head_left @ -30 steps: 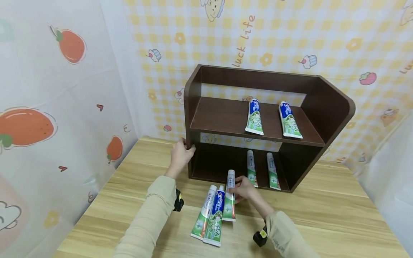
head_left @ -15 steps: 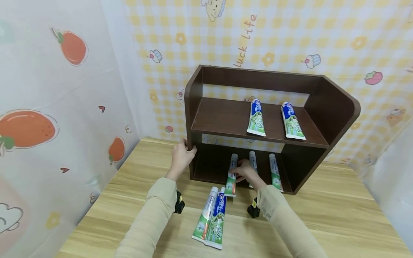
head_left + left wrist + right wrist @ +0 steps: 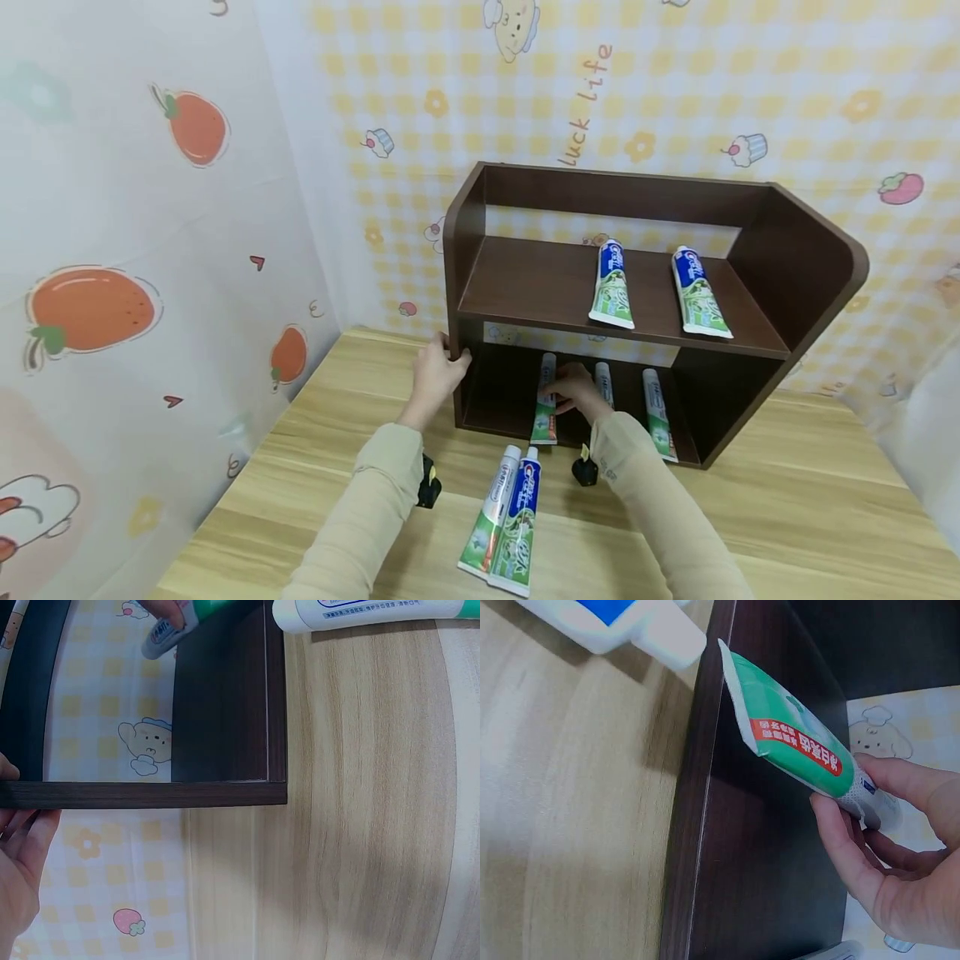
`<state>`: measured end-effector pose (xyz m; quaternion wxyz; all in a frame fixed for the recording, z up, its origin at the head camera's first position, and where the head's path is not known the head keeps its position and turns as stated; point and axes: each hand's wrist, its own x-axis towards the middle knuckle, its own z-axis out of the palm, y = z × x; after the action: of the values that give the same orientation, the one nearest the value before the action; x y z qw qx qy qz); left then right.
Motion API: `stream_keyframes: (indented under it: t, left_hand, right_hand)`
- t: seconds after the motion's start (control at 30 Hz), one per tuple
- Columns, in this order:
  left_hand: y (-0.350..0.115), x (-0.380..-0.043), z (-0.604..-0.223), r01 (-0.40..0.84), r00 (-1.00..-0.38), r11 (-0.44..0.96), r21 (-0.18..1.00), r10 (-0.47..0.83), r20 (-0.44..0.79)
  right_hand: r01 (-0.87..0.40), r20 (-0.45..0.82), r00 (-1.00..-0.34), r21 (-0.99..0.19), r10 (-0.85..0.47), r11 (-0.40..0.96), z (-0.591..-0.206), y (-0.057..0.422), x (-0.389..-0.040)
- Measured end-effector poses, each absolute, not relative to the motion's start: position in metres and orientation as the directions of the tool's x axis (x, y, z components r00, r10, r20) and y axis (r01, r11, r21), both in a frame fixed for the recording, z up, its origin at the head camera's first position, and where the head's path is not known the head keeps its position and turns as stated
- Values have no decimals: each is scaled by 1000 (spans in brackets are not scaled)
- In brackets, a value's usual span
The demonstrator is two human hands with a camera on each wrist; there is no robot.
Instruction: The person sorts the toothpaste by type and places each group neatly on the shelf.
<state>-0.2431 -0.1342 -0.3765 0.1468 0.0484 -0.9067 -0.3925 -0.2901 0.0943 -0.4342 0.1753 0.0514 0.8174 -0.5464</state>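
My right hand (image 3: 577, 389) pinches a green-and-white toothpaste tube (image 3: 545, 421) between thumb and fingers, over the lower level of a dark brown two-tier shelf (image 3: 525, 279). In the right wrist view the tube's flat crimped end (image 3: 739, 701) points to the shelf's front edge, cap end inward. My left hand (image 3: 437, 372) grips the shelf's left side panel (image 3: 142, 794), thumb on the inner face and fingers outside. Right of the held tube lie two like tubes on the lower level, one (image 3: 604, 383) partly hidden by my right hand, the other (image 3: 658, 415) farther right.
Two blue-and-green Crest tubes, a left one (image 3: 612, 285) and a right one (image 3: 700, 292), lie on the upper level. On the wooden table (image 3: 315, 467) before the shelf, a green-and-white tube (image 3: 491, 512) and a Crest tube (image 3: 517, 525) lie side by side, touching.
My right hand has carried the toothpaste tube from beside the two table tubes, forward and onto the shelf's lower level. The left hand keeps its grip on the side panel.
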Motion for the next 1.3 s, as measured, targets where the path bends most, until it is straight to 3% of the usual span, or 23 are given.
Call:
stream_keyframes:
  t: [0.53,0.67,0.73,0.8,1.0,1.3]
  left_hand:
    - [-121,-241,-381,45,-955,668,743,-189,228]
    - [-124,-242,-382,53,-954,659,751,-189,233]
    - [-126,-242,-382,53,-954,658,751,-189,233]
    - [-128,-243,-382,47,-956,660,750,-187,225]
    - [-135,-244,-378,22,-959,658,753,-200,203]
    - [-136,-244,-376,27,-958,663,748,-195,208]
  right_hand:
    - [332,-347,-936,-829,52,450,-464,118,-305]
    - [198,-224,-975,-888,-13,415,-515,134,-334]
    - [167,-205,-978,-885,-42,435,-521,135,-338]
    - [156,-198,-979,-874,-45,460,-518,134,-335]
    - [167,-241,-966,-853,-89,495,-447,110,-283]
    - [159,-253,-962,-822,-101,547,-430,109,-256]
